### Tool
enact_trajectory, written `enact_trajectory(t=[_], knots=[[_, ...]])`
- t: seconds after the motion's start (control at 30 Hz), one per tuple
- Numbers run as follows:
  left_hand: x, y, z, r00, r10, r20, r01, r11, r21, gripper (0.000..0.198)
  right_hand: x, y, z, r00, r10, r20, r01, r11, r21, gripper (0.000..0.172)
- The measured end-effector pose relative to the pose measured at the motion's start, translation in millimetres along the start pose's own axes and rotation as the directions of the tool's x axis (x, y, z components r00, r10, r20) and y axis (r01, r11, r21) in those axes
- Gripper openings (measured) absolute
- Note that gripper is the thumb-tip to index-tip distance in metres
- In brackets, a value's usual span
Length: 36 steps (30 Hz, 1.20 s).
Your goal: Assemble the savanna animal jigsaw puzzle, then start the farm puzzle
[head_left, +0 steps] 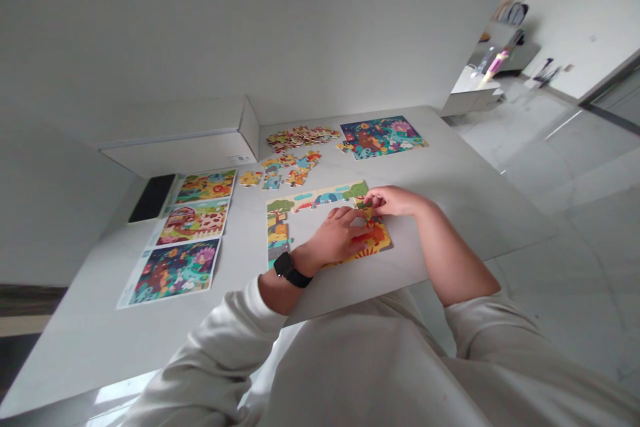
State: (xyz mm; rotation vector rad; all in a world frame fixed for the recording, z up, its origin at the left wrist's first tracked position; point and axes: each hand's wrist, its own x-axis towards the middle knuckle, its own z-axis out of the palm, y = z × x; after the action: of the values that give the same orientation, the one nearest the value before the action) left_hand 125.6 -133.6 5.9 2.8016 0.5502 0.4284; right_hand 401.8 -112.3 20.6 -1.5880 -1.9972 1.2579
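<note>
A partly built jigsaw puzzle (300, 203) lies on the white table (450, 173) in front of me, with its top row and left column joined. My left hand (337, 237), with a black watch on the wrist, lies flat with fingers stretched over the orange part of the puzzle. My right hand (393, 200) pinches a puzzle piece (363, 201) at the puzzle's upper right corner. Loose pieces (285, 170) lie just beyond the puzzle.
A finished blue puzzle (383, 135) and a heap of pieces (300, 137) lie at the far side. A sheet with three reference pictures (187, 240) lies at the left, next to a white box (185, 140) and a black phone (151, 197). The table edge runs close on the right.
</note>
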Motion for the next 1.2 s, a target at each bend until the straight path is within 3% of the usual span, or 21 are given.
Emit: enact_trajectory(t=[0.43, 0.7, 0.97, 1.2], knots=[[-0.8, 0.7, 3.8, 1.0, 0.001, 0.026, -0.001, 1.0, -0.013, 0.038, -1.9, -6.4, 3.4, 0.995, -0.017, -0.101, 0.012, 0.998, -0.056, 0.036], [-1.2, 1.2, 3.5, 0.999, -0.016, 0.035, 0.017, 1.0, -0.019, 0.037, -2.4, -13.7, 8.2, 0.985, -0.016, -0.169, -0.029, 0.965, -0.262, 0.036], [-0.5, 4.0, -0.4, 0.999, -0.02, 0.046, 0.021, 1.0, -0.019, 0.039, -3.2, -16.5, 8.4, 0.988, -0.016, -0.152, -0.03, 0.955, -0.294, 0.036], [0.3, 6.8, -3.2, 0.998, -0.031, 0.058, 0.032, 1.0, -0.001, 0.044, 1.0, -17.2, 11.3, 0.97, -0.012, -0.245, -0.065, 0.951, -0.303, 0.022]])
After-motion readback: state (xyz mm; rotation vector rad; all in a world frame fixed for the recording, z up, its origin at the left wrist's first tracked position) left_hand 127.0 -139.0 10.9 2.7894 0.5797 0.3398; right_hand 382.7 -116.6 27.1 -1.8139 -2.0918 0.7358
